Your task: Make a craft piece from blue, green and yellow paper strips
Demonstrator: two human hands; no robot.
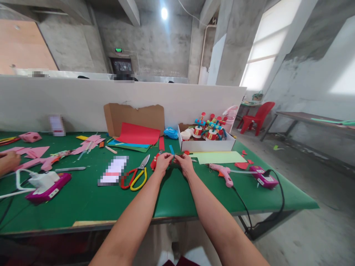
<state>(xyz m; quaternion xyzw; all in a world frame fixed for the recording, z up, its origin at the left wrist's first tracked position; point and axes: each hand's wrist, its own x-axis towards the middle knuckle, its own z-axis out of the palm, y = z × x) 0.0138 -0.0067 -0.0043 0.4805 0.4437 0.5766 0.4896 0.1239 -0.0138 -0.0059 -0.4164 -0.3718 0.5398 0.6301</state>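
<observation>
Over the middle of the green table, my left hand (164,163) and my right hand (183,163) meet fingertip to fingertip. Both pinch a small blue strip (172,149), whose upper end sticks up between them; its lower part is hidden by the fingers. Beside my left hand lies a red-handled tool (154,163), partly covered. Scissors (139,173) with one red and one yellow handle rest left of it, blades slightly apart. To the right of my right hand are a pale green sheet (222,157) and a pink glue gun (224,173) with a glue stick in its back.
A white box (206,145) holds several colourful paper-cup figures. Red paper (139,133) lies before an upright cardboard piece (133,111). Purple power strips (264,178) sit at both sides, cords trailing over the front edge. Another person's hand (9,161) is at far left.
</observation>
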